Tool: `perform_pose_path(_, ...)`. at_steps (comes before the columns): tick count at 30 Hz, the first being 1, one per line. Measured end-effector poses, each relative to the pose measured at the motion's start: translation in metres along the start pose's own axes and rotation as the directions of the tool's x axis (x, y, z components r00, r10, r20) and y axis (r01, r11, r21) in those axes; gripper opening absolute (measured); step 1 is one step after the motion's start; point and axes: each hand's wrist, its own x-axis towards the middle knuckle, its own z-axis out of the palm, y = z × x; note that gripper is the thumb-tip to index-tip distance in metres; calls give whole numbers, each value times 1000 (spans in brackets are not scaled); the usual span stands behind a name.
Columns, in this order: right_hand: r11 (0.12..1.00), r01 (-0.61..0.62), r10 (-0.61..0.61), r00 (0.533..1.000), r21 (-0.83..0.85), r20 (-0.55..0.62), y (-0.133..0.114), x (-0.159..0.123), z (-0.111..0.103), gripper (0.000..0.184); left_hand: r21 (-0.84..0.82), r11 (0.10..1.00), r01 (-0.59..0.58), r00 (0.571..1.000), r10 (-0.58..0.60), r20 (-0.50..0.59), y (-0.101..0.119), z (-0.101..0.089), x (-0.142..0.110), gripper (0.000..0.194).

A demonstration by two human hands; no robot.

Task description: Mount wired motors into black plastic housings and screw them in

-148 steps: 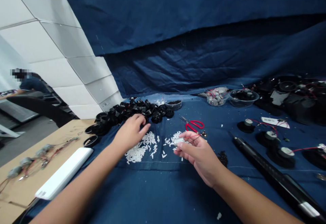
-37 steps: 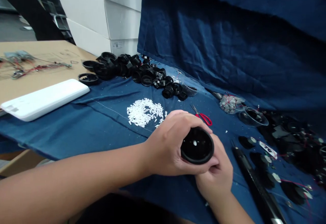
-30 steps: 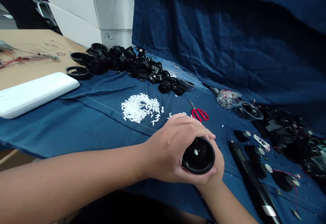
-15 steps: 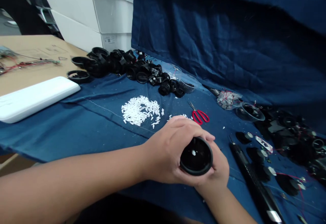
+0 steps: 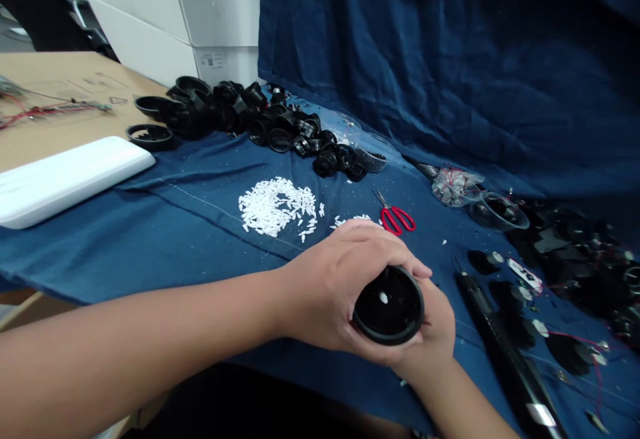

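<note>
The left grip (image 5: 345, 286) and right grip (image 5: 434, 326) clasp the black cup (image 5: 393, 316), apparently between both palms.

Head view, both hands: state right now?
Left hand: closed around black round part, open end showing.
Right hand: against the left and the part; fingers mostly hidden, grip can't be told.

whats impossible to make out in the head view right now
In the head view:
Far end of the black cup: hidden behind the left hand.
Most fingers of the right hand: behind the left hand and cup.
White case: left end cut off by the edge.
Box label: print too small.
</note>
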Motion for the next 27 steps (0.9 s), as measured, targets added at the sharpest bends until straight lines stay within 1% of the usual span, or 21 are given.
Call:
perform_pose_path(8, 999, 18, -19, 999, 43, 30, 3, -4, -2, 10, -20, 999, -28, 999, 28, 28, 0, -3, 2, 55)
perform_pose_path(13, 999, 3, -2, 1000, 51, -2, 2, -2, 0, 17, 3, 1000, -8, 1000, 8, 30, 1, -2, 4, 52)
perform_pose_path(16, 998, -15, 17, 999, 60, -32, 1, -1, 2, 26, 3, 1000, -22, 1000, 22, -17, 0, -1, 3, 59)
perform_pose_path(18, 996, -36, 41, 997, 84, -62, 2, -1, 4, 32, -8, 1000, -12, 999, 11, -43, 0, -1, 2, 66)
perform_pose_path(21, 987, -76, 95, 986, 142, -135, 3, -1, 7, 30, -52, 998, 25, 999, -26, -32, -2, -2, -1, 69)
perform_pose_path(22, 985, -85, 110, 980, 152, -167, 4, -1, 8, 31, -55, 997, 47, 998, -50, -43, -3, -2, 0, 70)
perform_pose_path(25, 980, -108, 153, 947, 168, -281, 6, -2, 11, 40, -36, 991, 126, 978, -130, -162, 1, -11, 8, 70)
perform_pose_path(27, 970, -140, 204, 913, 201, -352, 8, -2, 11, 37, -8, 981, 192, 950, -188, -249, 8, -25, 20, 66)
